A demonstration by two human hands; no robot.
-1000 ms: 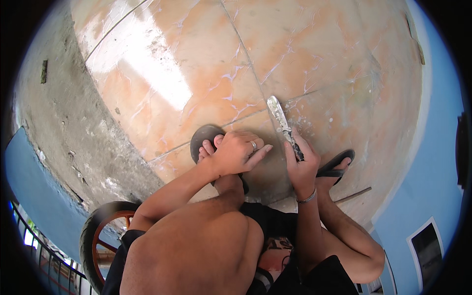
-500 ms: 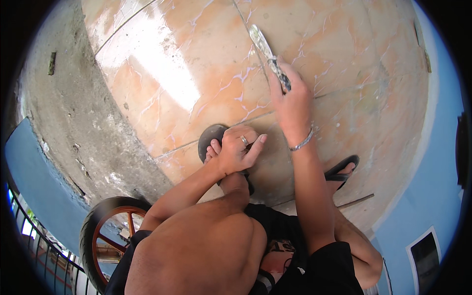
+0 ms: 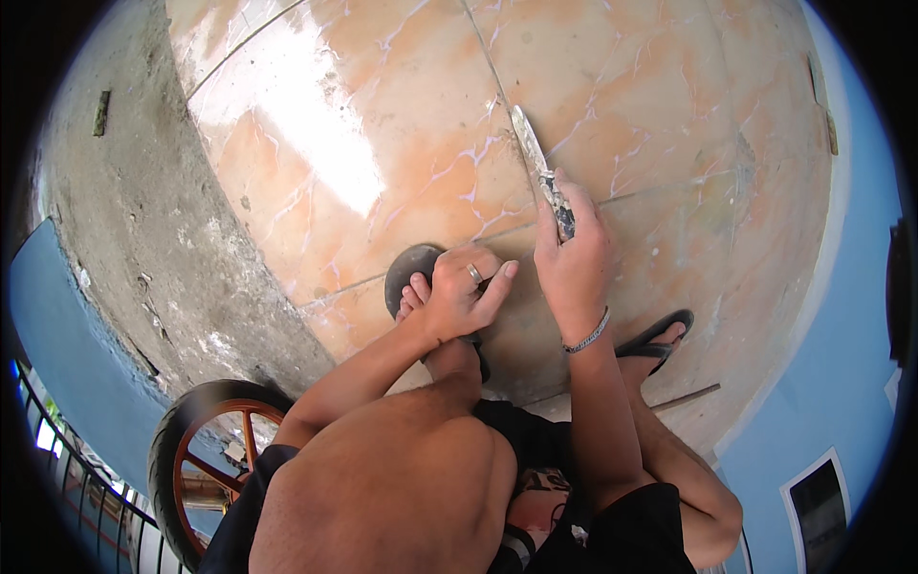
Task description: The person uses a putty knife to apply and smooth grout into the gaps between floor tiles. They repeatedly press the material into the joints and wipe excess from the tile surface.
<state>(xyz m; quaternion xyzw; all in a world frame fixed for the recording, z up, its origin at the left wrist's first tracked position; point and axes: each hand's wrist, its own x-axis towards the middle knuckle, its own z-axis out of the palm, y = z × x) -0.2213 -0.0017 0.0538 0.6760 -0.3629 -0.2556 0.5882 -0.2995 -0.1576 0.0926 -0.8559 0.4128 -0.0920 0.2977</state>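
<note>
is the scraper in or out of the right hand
In: the right hand grips the scraper by its handle, blade pointing away.

Scraper [image 3: 535,155] ahead, wheel [image 3: 163,478] left, wall [image 3: 851,316] right

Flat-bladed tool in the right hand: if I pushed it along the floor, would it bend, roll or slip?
The flat-bladed tool in the right hand would probably feel stiff: its blade looks straight. Being long and flat, it seems unlikely to roll. It may slide easily on the floor tiles, which look glossy where light falls.
</note>
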